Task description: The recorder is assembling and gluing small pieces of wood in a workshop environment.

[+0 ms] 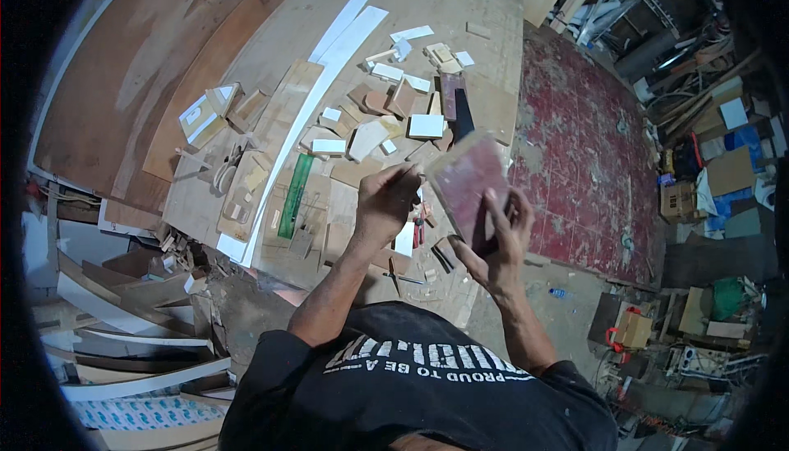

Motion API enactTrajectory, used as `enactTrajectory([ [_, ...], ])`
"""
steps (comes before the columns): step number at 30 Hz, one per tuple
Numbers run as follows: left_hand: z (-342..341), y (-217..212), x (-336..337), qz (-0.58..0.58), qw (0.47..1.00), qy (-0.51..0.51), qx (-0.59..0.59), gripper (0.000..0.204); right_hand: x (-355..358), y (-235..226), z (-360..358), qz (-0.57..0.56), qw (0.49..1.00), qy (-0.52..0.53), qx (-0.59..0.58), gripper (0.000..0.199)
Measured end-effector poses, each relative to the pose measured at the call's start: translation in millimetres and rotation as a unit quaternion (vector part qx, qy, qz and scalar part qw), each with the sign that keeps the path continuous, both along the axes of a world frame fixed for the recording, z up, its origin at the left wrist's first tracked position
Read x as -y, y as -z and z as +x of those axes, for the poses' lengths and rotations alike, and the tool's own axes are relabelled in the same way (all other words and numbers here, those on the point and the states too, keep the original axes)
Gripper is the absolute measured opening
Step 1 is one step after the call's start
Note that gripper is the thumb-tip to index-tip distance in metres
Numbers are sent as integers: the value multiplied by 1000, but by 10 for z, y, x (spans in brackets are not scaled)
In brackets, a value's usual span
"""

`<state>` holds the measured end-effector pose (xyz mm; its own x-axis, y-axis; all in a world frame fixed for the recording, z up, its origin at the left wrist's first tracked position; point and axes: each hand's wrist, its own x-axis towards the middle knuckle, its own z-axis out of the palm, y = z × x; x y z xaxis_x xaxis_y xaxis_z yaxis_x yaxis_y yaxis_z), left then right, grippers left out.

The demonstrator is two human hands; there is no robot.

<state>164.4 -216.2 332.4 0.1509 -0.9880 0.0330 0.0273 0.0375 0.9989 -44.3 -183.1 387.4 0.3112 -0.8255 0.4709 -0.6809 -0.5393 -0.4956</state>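
My right hand (503, 245) grips a flat rectangular piece of board (470, 178) with a dull red face and a pale edge. It is tilted up over the front right of the workbench (485, 56), its thumb and fingers on the lower part. Close to the board's left edge is my left hand (385, 200), fingers curled in a pinch; what they hold, if anything, is hidden. Beyond both hands lie several wood offcuts, among them a white-faced block (426, 126) and a dark strip (463, 114). A green ruler-like strip (296, 196) lies left of my left hand.
Long white strips (329, 77) run along the bench's left part. A small house-shaped wooden piece (209, 114) stands farther left. Small tools (394, 276) lie near the front edge. Right of the bench is a worn red panel (579, 147); curved boards (148, 385) are stacked lower left.
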Motion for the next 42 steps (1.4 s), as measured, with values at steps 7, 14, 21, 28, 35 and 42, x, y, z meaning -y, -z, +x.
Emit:
enactTrajectory([
  [7,-92,80,-42,-77,994,-33,71,39,-113,-20,-12,37,997,23,-67,83],
  [14,-152,-128,-79,-56,998,27,-2,31,-175,-51,-81,-13,1000,15,0,80],
  [21,-155,-168,-158,-9,992,77,-99,37,-316,-50,-137,-98,989,16,108,79],
  [28,-173,-189,-155,22,991,76,-106,32,-371,-160,-158,-116,989,32,84,82],
  [35,-154,-175,-120,-34,988,102,-113,38,-330,-185,-148,-120,990,30,66,77],
  [42,-200,-107,-171,-21,997,65,-33,30,-435,-152,-160,-79,996,38,22,77],
])
